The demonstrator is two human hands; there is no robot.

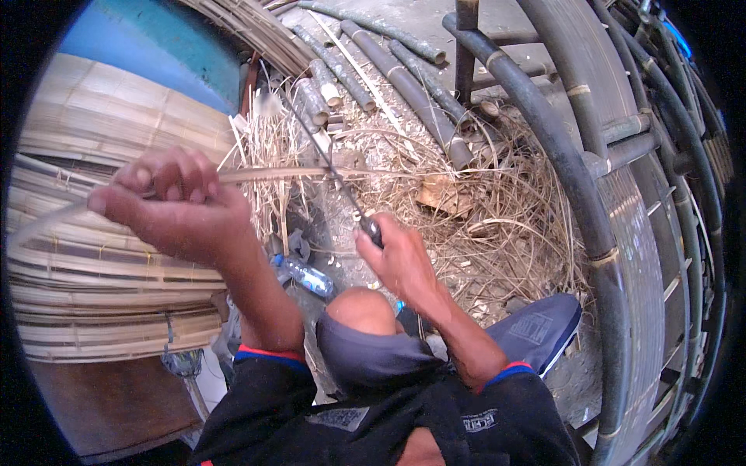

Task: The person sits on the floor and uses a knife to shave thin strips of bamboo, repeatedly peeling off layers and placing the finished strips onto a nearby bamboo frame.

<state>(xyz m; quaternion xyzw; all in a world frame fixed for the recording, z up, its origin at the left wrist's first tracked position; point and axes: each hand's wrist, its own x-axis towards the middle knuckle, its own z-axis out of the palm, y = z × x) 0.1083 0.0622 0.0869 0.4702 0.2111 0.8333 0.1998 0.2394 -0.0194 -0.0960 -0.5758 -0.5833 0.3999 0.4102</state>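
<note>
My left hand, raised at the left, is closed around a thin bamboo strip. One end of the strip runs out left past my thumb; the rest stretches rightward over the shavings. In my right hand, near the middle, is the dark handle of a long knife. Its narrow blade points up and to the left and crosses the strip. Whether blade and strip touch there I cannot tell. My bent knee shows below, between my forearms.
Tangled bamboo shavings cover the floor at the right. Several bamboo poles lie beyond. A bamboo frame stands along the right side, stacked split-bamboo panels along the left. A plastic bottle lies near my knee.
</note>
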